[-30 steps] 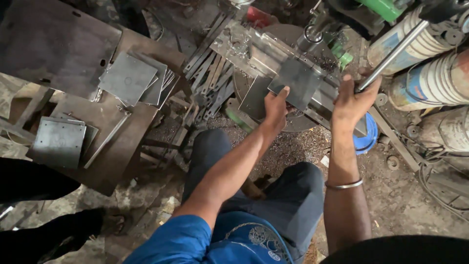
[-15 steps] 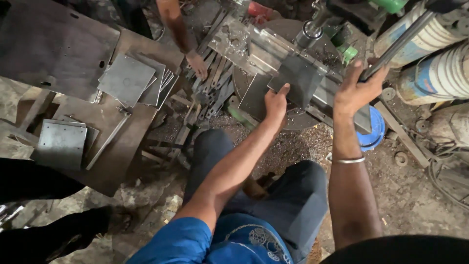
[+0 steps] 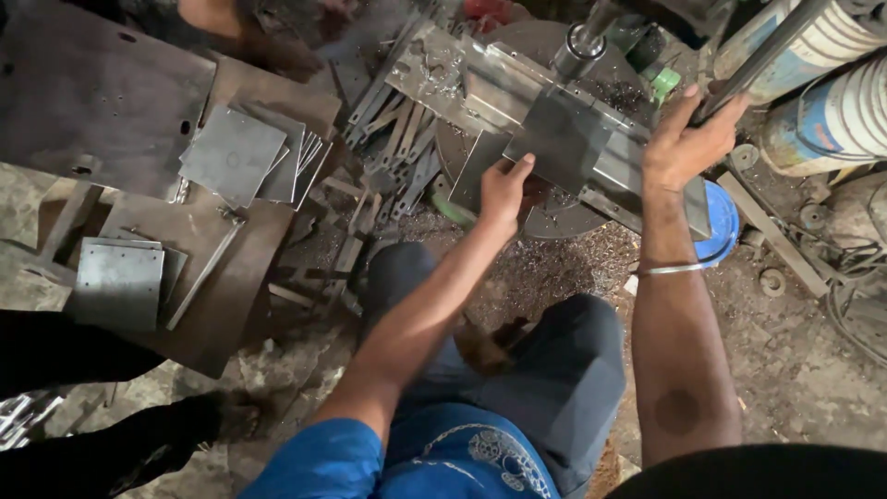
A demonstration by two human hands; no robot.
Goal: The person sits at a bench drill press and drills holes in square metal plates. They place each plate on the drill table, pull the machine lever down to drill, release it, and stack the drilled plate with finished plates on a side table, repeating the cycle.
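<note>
Fingers of the left hand (image 3: 504, 189) are curled over the near edge of a dark grey square steel plate (image 3: 562, 143), thumb on top, pinching it where it lies flat on the round drill-press table (image 3: 554, 222). Just beyond those fingertips, a shiny steel drill spindle (image 3: 577, 46) stands over the plate's far corner, and bright metal shavings (image 3: 434, 74) lie on the long clamped steel bar (image 3: 480, 79) past the plate.

Fingers of the right hand (image 3: 684, 148) are wrapped closed around a long grey metal feed lever (image 3: 762, 55) that slants up and away from the knuckles. A thin silver bangle (image 3: 673, 269) circles the wrist below that hand. To the outer side of the right fingers stand two white and blue drums (image 3: 832, 120), and under the wrist a blue plastic tub (image 3: 725, 222) shows behind the forearm.

Well to the left of the left fingers, a stack of grey square steel plates (image 3: 236, 152) rests on a brown rusty workbench (image 3: 222, 277), with a second stack of the same plates (image 3: 115, 282) nearer the bench's close edge. Between that bench and the left hand lies a heap of narrow flat steel strips (image 3: 393, 139). Another person's bare arm (image 3: 217, 18) shows at the top edge, far from both hands.
</note>
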